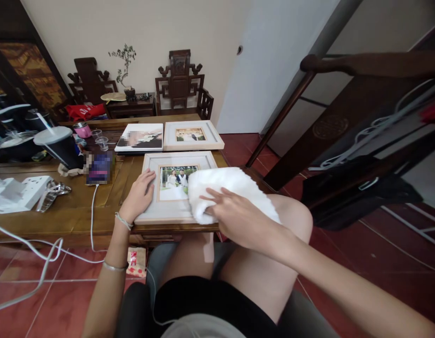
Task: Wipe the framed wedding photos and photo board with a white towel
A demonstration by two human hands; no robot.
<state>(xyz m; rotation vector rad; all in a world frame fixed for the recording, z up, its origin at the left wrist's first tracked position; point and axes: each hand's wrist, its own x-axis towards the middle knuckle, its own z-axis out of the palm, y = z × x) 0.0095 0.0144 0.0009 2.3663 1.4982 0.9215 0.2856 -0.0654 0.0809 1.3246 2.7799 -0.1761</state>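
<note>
A pale wooden picture frame lies on the table in front of me, with a wedding photo set in a light mat. My left hand grips its left edge, fingers bent over the border. On the frame's right side, my right hand presses a fluffy white cloth, with some fingers spread across it and others tucked into its fold. The cloth hides the right part of the frame and hangs past the table edge over my knee.
Behind lie another framed photo and a photo panel. To the left are a phone on a charging cable, a dark cup with a straw, and a white power strip. A wooden chair stands right.
</note>
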